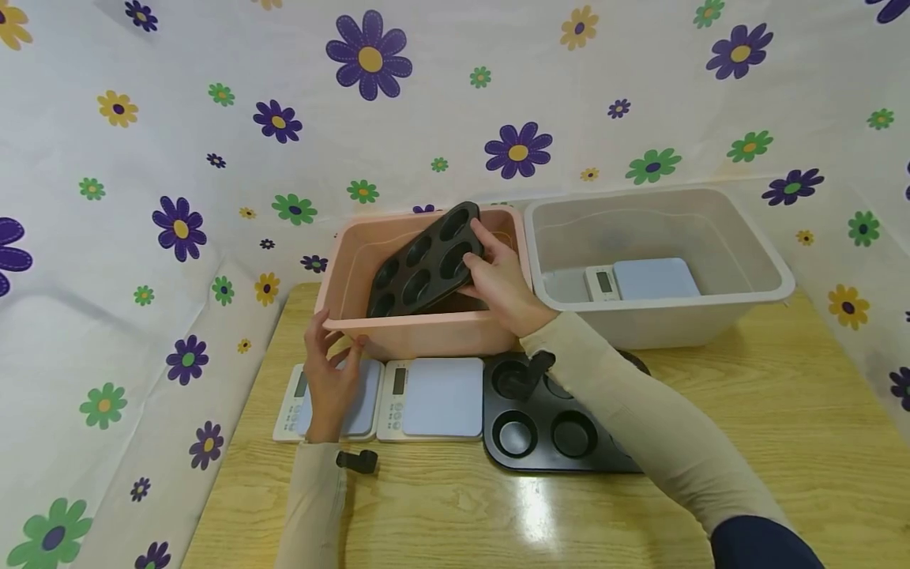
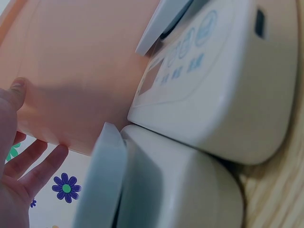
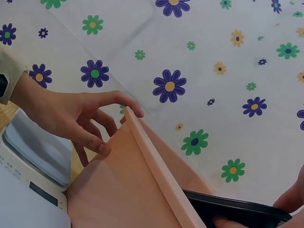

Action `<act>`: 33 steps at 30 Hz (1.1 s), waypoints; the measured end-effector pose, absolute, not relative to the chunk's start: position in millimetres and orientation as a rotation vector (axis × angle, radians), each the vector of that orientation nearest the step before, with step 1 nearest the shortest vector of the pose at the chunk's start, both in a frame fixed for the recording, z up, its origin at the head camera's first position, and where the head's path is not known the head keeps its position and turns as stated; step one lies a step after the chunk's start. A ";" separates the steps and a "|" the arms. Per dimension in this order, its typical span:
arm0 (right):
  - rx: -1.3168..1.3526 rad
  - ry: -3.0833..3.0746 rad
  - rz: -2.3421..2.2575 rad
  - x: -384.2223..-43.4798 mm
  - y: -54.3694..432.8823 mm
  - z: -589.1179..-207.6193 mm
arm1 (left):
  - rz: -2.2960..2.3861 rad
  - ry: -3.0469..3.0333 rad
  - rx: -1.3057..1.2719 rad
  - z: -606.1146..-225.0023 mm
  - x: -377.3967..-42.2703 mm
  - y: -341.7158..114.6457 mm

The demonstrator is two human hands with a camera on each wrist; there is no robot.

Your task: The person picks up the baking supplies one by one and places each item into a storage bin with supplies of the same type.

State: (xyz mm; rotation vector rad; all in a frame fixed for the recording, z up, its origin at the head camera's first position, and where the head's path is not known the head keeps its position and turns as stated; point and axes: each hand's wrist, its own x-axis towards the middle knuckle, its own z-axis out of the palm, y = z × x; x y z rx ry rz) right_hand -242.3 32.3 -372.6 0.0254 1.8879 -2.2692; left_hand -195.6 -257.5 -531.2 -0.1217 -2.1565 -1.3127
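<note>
"One muffin tin (image 1: 430, 257): position?"
"Slanted, lower-left end inside the pink bin (image 1: 441, 337); long axis rises rightward to the right hand (image 1: 506, 286), which grips the upper end."
"Left hand (image 1: 331, 381)?"
"Farther from the tin, holding the bin's near-left corner."

Black muffin pan (image 1: 430, 265), tilted, in pink bin (image 1: 441, 336)

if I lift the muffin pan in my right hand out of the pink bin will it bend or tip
The muffin pan will likely be stiff: gripped near one end by the right hand, it looks straight, without sag. Being thin and shallow-cupped, it's probably light for its size. Held off-centre, its far end may tip downward.
</note>
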 end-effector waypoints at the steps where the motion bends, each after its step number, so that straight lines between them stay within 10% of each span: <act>1: 0.027 1.907 -2.253 -241.8 30.7 -372.8 | -1.318 -2.152 -0.124 -531.6 -195.9 -258.2; 33: -0.073 2.255 -1.817 -235.5 84.8 -359.5 | -1.321 -2.138 -0.154 -502.8 -180.0 -242.4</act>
